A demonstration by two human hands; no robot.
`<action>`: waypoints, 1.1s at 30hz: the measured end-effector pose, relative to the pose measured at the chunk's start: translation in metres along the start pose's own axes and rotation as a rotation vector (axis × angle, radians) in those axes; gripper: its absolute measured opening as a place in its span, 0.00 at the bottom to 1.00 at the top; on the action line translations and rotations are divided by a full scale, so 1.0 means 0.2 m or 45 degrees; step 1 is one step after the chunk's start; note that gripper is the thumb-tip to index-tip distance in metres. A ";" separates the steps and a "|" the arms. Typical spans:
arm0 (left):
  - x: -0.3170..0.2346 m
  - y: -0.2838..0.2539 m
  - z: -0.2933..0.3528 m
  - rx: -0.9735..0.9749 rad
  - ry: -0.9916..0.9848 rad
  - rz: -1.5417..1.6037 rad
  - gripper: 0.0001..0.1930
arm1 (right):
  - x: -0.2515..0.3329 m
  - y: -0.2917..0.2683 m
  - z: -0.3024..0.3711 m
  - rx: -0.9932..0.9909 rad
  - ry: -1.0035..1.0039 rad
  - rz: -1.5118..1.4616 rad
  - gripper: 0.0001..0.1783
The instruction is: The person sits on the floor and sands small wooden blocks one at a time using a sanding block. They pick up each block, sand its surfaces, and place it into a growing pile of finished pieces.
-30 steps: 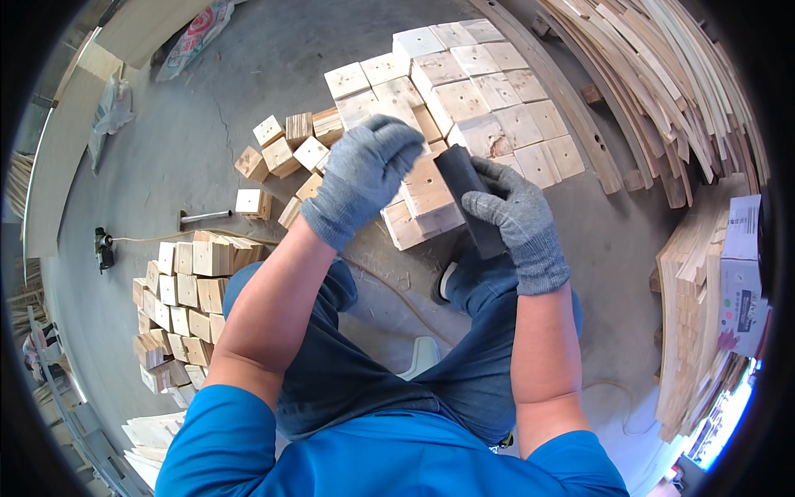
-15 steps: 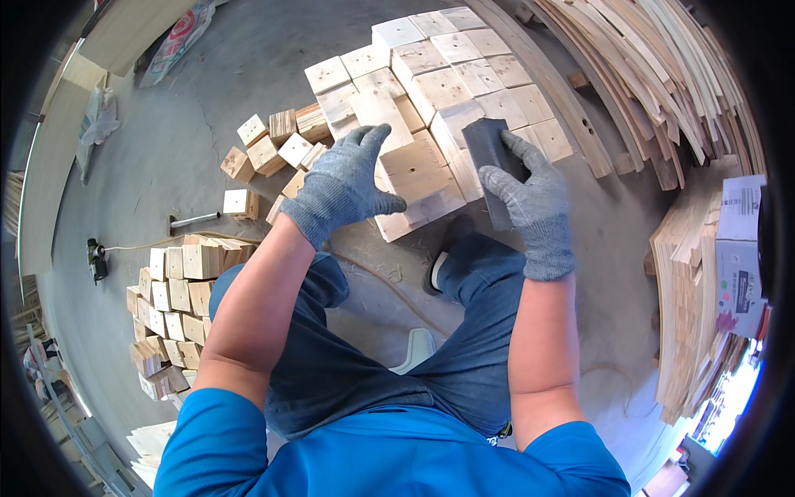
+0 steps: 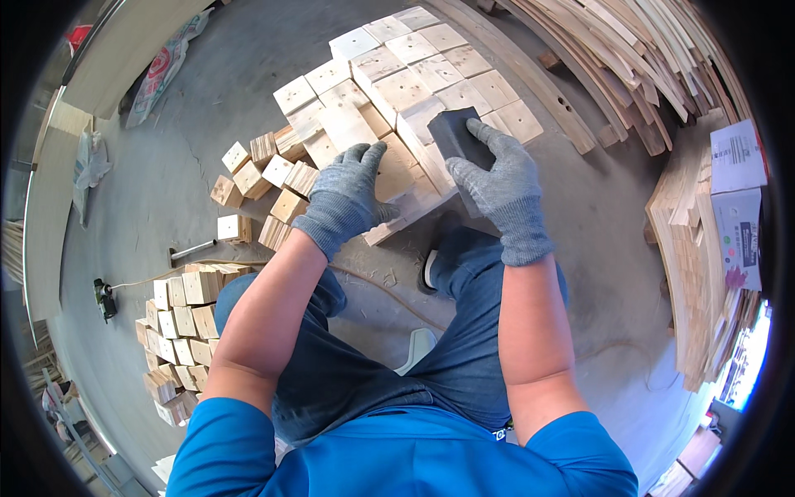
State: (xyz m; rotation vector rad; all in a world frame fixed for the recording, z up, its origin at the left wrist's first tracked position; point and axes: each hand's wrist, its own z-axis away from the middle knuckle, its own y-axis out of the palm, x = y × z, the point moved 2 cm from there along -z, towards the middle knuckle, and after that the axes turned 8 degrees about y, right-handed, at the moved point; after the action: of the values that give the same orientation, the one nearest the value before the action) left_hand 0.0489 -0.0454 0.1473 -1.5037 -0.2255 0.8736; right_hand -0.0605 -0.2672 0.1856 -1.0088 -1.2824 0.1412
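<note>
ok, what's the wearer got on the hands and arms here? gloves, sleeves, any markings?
Both hands wear grey knit gloves, left hand and right hand, with ribbed cuffs ending at the wrists. No markings or logos visible on them. Forearms are bare below short blue sleeves of a T-shirt. No watch, straps or cables show on either arm.

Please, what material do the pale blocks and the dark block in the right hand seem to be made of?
The pale blocks look like raw, unfinished wood: light tan faces with small knots and visible grain. The dark block under the right hand looks matte and dark grey, probably a foam sanding sponge, though this is uncertain. Both hands wear grey knitted gloves; the left hand rests on a wooden block.
</note>
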 end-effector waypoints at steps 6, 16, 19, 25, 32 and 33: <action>-0.01 -0.01 -0.05 -0.033 -0.071 -0.006 0.54 | -0.03 -0.03 -0.01 -0.070 -0.057 0.097 0.35; 0.24 0.04 -0.05 -0.266 -0.539 1.032 0.45 | -0.03 -0.04 -0.02 -0.090 -0.033 -0.023 0.34; 0.28 0.13 0.00 -0.277 -0.659 1.332 0.39 | -0.04 -0.03 -0.03 -0.094 -0.063 -0.020 0.34; 0.26 0.30 0.09 -0.286 -0.743 1.824 0.38 | -0.01 -0.05 -0.02 -0.072 -0.027 0.061 0.35; 0.27 0.34 0.10 -0.289 -0.690 1.889 0.32 | -0.03 -0.03 -0.03 -0.034 -0.013 0.104 0.37; 0.26 0.32 0.10 -0.337 -0.707 1.861 0.28 | -0.04 -0.03 -0.03 -0.039 -0.023 0.097 0.37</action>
State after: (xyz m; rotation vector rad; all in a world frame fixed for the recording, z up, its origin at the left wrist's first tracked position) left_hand 0.0488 -0.0080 0.0708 -1.5067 0.4701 2.4955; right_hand -0.0608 -0.2786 0.1852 -1.0856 -1.2665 0.1904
